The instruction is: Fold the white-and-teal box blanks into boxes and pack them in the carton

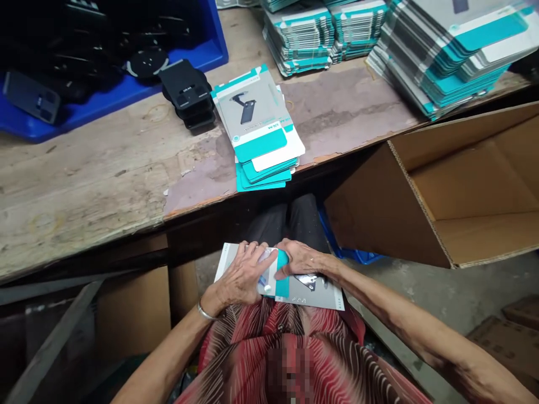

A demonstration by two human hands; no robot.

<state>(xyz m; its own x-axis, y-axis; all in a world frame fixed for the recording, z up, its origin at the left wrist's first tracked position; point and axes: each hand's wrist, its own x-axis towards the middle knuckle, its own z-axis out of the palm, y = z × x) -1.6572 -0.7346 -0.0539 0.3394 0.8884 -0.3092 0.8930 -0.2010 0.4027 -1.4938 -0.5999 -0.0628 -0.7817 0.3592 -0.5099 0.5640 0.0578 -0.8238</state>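
Note:
In my lap lies an unfolded packaging card (329, 295) in grey, white and teal, with a phone-holder picture and a teal band near its middle. My left hand (241, 276), a bracelet at its wrist, presses on the card's left part, fingers bent toward its far edge. Close beside it, my right hand (300, 259) grips the card near the teal band, thumb on the printed face and fingers at the far edge. My palms and fingers hide much of the card.
A stack of similar cards (256, 120) lies at the bench edge, beside stacked black phone holders (187, 92). A blue bin (217, 33) of black parts stands at left. More card piles (298, 42) lie behind. An open cardboard box (379, 196) is at right.

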